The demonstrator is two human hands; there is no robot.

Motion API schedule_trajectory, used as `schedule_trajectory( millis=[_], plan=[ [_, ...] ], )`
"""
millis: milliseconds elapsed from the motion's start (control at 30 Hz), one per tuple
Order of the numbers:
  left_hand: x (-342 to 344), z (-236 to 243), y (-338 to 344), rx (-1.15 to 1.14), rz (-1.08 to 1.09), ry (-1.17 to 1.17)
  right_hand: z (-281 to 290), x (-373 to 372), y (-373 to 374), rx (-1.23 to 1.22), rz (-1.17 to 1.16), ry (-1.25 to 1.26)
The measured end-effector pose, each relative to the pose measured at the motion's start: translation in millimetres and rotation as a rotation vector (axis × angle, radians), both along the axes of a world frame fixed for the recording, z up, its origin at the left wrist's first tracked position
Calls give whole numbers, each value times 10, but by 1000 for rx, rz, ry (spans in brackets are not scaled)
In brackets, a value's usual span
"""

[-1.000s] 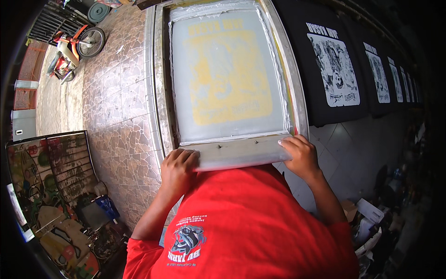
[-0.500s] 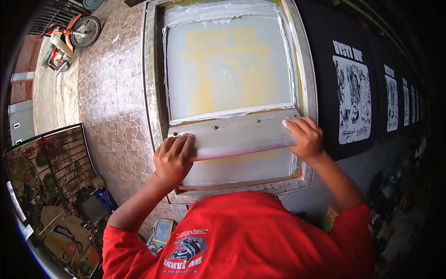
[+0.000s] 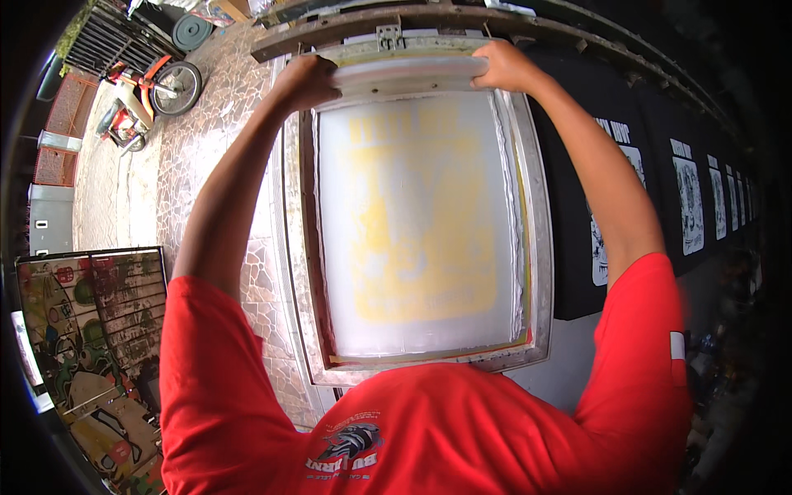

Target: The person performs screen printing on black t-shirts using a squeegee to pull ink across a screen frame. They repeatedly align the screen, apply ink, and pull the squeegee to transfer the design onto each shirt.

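Note:
A wide screen printing squeegee lies across the far end of a framed printing screen. My left hand is closed around its left end, and my right hand grips the right end. Both arms are stretched far forward. Below the squeegee, the pale mesh shows a yellowish picture with lettering. White ink is built up in ridges along the mesh's sides. A metal hinge clamp sits at the frame's far edge. My fingertips are partly hidden behind the squeegee.
Black fabric pieces with white prints run in a row to the right. A dark rail crosses beyond the screen. At left are a stone-patterned tiled floor, an orange motorbike and a stained, paint-marked board.
Both hands have pushed the squeegee from the near part of the screen to its far end. The arms have straightened, and the view has shifted slightly.

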State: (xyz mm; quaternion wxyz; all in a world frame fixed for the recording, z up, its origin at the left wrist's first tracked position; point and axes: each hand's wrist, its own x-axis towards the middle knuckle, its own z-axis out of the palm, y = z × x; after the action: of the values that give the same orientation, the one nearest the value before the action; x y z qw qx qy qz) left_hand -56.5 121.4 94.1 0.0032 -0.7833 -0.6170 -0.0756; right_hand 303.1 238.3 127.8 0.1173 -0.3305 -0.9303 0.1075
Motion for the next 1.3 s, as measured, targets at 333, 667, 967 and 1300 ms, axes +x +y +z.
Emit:
schedule_trajectory(
  millis=[333,667,967,1300],
  plan=[
    [1022,332,-2684,154,38,-199,161,919,-2701,100,-54,139],
    [1794,-757,-4741,205,-3,-270,-878,1666,-4816,195,-139,171],
    [1957,-708,-4976,164,-26,-323,-953,1771,-5099,172,-87,173],
    [905,-1624,-4793,-384,966,-1582,-1371,2221,-4362,-722,-839,658]
  ],
)
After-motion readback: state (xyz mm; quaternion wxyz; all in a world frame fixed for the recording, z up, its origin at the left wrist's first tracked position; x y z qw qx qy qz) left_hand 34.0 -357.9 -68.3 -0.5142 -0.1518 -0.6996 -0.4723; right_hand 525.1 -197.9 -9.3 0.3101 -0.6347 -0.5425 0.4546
